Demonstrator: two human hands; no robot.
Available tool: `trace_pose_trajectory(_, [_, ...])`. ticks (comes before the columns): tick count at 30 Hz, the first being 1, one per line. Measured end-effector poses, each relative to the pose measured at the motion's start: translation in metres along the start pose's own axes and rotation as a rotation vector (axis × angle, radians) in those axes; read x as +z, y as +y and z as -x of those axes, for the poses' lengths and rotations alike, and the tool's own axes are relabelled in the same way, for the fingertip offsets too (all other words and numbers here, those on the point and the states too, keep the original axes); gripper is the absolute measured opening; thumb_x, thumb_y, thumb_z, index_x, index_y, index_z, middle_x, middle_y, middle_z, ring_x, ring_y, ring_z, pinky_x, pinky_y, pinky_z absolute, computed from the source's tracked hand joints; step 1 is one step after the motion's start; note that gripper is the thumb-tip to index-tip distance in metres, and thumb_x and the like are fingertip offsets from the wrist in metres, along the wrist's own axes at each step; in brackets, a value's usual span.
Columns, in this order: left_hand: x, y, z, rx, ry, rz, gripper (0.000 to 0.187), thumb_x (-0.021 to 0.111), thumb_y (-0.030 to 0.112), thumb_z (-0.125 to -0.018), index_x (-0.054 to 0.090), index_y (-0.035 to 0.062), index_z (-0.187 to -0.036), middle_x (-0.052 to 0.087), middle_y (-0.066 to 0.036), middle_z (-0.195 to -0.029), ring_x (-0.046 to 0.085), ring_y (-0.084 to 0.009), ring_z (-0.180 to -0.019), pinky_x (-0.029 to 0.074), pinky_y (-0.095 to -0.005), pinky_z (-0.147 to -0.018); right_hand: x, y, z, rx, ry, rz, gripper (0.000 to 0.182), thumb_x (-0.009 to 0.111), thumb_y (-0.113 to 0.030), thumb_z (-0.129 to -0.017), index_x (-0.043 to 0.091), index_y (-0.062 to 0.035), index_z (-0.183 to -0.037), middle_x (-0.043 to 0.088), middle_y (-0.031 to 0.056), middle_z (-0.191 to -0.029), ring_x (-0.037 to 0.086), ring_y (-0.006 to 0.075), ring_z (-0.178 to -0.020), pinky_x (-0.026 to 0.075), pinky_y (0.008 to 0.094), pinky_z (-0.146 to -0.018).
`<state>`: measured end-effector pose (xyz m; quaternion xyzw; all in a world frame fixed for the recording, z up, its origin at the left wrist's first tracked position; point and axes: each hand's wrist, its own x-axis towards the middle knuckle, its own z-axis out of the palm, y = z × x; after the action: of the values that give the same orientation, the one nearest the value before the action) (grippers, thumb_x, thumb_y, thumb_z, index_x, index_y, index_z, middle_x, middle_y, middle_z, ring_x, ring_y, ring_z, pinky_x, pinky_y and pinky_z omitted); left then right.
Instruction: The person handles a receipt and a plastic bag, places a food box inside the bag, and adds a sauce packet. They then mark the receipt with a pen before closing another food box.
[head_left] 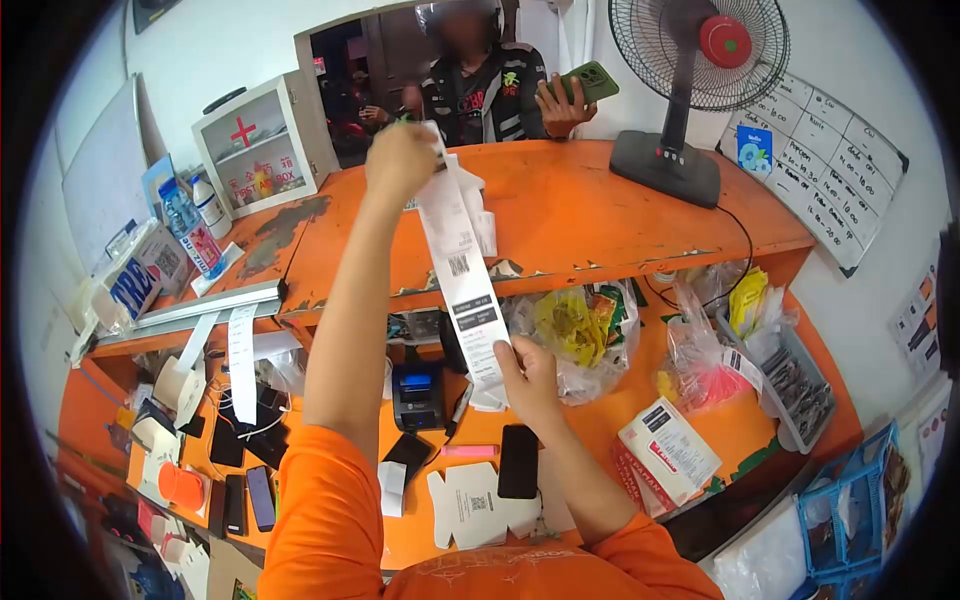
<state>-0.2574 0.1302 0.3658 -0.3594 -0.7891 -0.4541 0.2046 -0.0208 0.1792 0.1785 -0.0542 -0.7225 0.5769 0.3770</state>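
A long printed receipt [462,265] with a QR code and dark print blocks stretches upright in front of me. My left hand [402,160] is raised, its fingers closed on the receipt's top end near the opening in the wall. Lower down, my right hand [530,378] pinches the bottom end between thumb and fingers. More white paper [486,230] shows just behind the strip. Below the hands lie a card printer or terminal [418,393], a black phone [518,461], a pink highlighter [469,451] and a flattened white box [470,510].
Across the orange counter [560,200], a person [480,85] holds a green phone [585,85]. A fan [690,100] stands right; a first aid box [255,150] and water bottle [190,228] stand left. Bagged yellow packets [578,325] and a grey basket [795,390] sit below.
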Motion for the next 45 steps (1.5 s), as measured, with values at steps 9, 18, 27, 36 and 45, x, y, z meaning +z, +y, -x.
trace_pose_trajectory(9, [0.057, 0.004, 0.039, 0.094, -0.036, 0.308, 0.032, 0.056, -0.009, -0.064, 0.064, 0.0029, -0.092, 0.065, -0.012, -0.085, 0.064, -0.0232, -0.084, 0.049, -0.0315, -0.075, 0.0, 0.045, 0.013, 0.104, 0.092, 0.017, 0.026, 0.053, -0.016, -0.092, 0.053, 0.0027, -0.074, 0.042, 0.0011, -0.055, 0.036, 0.0052, -0.054, 0.031, 0.0259, -0.048])
trace_pose_trajectory(18, [0.115, 0.024, 0.051, 0.192, -0.192, -0.566, 0.018, 0.064, -0.002, -0.067, 0.066, 0.0035, -0.084, 0.063, -0.017, -0.086, 0.063, -0.0311, -0.081, 0.052, -0.0387, -0.069, -0.006, 0.054, 0.007, 0.078, 0.206, -0.018, 0.029, 0.052, -0.016, -0.092, 0.049, 0.0018, -0.07, 0.044, 0.0017, -0.055, 0.037, 0.0061, -0.053, 0.032, 0.0261, -0.049])
trace_pose_trajectory(27, [0.125, 0.012, 0.05, 0.238, -0.077, -0.541, 0.017, 0.056, -0.005, -0.071, 0.065, -0.001, -0.085, 0.062, -0.018, -0.088, 0.062, -0.0326, -0.085, 0.051, -0.0406, -0.069, 0.013, 0.058, -0.01, -0.066, 0.302, 0.058, 0.024, 0.053, -0.016, -0.091, 0.053, 0.0026, -0.076, 0.05, 0.0027, -0.062, 0.044, 0.0084, -0.058, 0.036, 0.0249, -0.052])
trace_pose_trajectory(36, [0.062, 0.035, 0.09, 0.297, 0.121, 0.292, 0.023, 0.055, -0.011, -0.076, 0.063, -0.0066, -0.096, 0.065, -0.016, -0.088, 0.062, -0.0237, -0.083, 0.049, -0.0299, -0.077, -0.001, 0.09, 0.06, 0.572, -0.085, -0.103, 0.035, 0.052, 0.006, -0.075, 0.045, -0.0075, -0.107, 0.055, 0.0076, -0.081, 0.054, 0.0142, -0.076, 0.044, 0.0273, -0.062])
trace_pose_trajectory(45, [0.043, 0.028, 0.161, -0.079, -0.046, 0.989, 0.026, 0.059, -0.01, -0.077, 0.065, -0.0038, -0.102, 0.065, -0.009, -0.1, 0.06, -0.0111, -0.088, 0.048, -0.0228, -0.077, -0.027, -0.033, -0.056, -0.338, 0.021, 0.354, 0.017, 0.063, -0.013, -0.08, 0.06, 0.0036, -0.079, 0.062, 0.0105, -0.074, 0.057, 0.0228, -0.068, 0.043, 0.0305, -0.063])
